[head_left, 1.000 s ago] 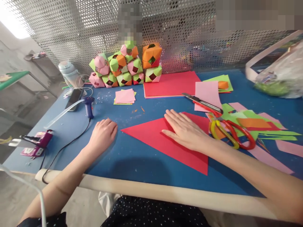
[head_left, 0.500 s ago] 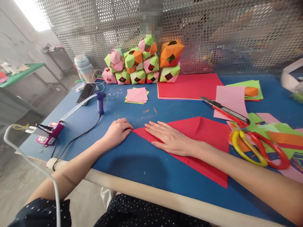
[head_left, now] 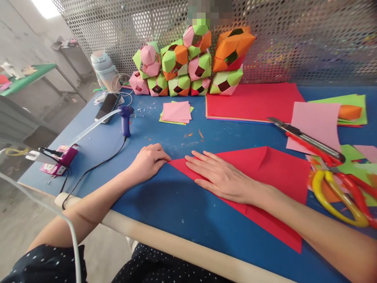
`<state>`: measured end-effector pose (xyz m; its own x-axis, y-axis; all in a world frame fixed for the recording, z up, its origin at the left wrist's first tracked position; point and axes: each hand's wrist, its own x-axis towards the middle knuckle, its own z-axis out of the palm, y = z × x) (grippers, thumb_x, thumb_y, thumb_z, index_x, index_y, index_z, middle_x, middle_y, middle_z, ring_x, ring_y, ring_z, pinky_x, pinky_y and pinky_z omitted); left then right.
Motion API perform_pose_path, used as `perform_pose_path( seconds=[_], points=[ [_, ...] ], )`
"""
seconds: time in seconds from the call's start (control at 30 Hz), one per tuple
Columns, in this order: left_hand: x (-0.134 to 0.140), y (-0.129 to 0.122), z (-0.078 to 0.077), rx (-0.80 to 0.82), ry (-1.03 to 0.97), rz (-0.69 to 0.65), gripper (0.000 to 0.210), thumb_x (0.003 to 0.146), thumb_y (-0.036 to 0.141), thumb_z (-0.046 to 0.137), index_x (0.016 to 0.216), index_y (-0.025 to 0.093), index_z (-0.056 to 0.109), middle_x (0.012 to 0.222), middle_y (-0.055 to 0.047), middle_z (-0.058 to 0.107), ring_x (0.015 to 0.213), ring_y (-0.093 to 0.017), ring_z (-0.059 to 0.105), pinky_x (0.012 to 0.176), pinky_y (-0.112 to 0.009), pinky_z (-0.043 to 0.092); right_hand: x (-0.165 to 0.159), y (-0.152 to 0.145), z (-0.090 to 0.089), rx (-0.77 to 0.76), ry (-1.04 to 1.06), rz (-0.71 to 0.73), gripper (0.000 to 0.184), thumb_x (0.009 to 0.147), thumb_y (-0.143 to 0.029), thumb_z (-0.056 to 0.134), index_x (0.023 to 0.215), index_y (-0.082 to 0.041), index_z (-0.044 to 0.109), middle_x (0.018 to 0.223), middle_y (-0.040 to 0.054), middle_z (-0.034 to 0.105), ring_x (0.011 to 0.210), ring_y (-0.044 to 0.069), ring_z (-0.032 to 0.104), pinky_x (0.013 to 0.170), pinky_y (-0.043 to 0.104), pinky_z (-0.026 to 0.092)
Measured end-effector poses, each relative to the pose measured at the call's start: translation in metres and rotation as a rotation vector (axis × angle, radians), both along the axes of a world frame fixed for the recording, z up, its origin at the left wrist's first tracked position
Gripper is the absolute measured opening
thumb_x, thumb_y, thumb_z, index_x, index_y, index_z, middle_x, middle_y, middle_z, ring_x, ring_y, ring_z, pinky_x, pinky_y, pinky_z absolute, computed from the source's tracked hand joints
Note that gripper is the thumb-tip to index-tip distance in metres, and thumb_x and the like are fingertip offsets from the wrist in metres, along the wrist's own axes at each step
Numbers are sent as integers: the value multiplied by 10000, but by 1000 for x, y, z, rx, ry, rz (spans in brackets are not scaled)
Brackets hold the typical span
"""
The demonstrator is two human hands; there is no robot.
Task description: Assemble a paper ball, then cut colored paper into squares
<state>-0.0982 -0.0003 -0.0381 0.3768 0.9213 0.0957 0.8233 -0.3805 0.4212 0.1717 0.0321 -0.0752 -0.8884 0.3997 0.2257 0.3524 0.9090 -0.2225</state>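
Observation:
A folded sheet of red paper (head_left: 273,177) lies on the blue tabletop (head_left: 176,220), its narrow tip pointing left. My left hand (head_left: 150,163) pinches that tip between thumb and fingers. Flat across the left part of the paper rests my right hand (head_left: 220,177), fingers stretched out along the lower folded edge and pressing down. A faint crease shows near the paper's top corner. The right forearm covers some of the sheet.
Folded paper balls (head_left: 176,63) are stacked at the back against a perforated metal screen. Scissors (head_left: 335,196), a utility knife (head_left: 309,137) and scraps lie right; red sheets (head_left: 253,102) behind. A glue gun (head_left: 125,122), phone (head_left: 107,106) and purple power strip (head_left: 60,161) are left.
The view has shifted slightly, so objects on the right sit farther right. Both hands keep nearly the same places on the red paper.

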Motion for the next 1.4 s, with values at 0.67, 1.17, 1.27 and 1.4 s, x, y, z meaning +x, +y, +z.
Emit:
perform_pose_path(
  seconds=[0.67,1.17,1.27,1.4],
  points=[
    [3,1,5,-21,-48,-7,169,873,167,573,894,202,736,856,-29,623,805,-154,595,764,-283,461,-5,2,10,87,8,57,432,1003,-315,396,1346,-94,541,1423,136,518,1366,308,423,1094,566,394],
    [5,13,-12,92,-23,207,190,896,173,549,937,206,731,935,-41,665,908,-199,587,855,-360,441,-34,34,1,211,219,-1,297,980,-213,457,1150,-100,673,1226,144,680,1155,276,629,999,493,492],
    [4,12,-12,68,-56,215,184,883,165,566,931,219,734,937,-33,673,912,-195,590,872,-356,442,-34,34,-2,246,247,21,277,964,-181,491,1163,-87,658,1222,137,684,1141,273,635,982,484,500],
    [6,13,-14,58,-77,247,170,875,157,582,894,215,740,937,-32,679,905,-194,595,867,-354,446,-33,34,-4,231,257,34,279,954,-160,503,1184,-88,643,1222,135,685,1146,259,633,992,480,488]
  ],
)
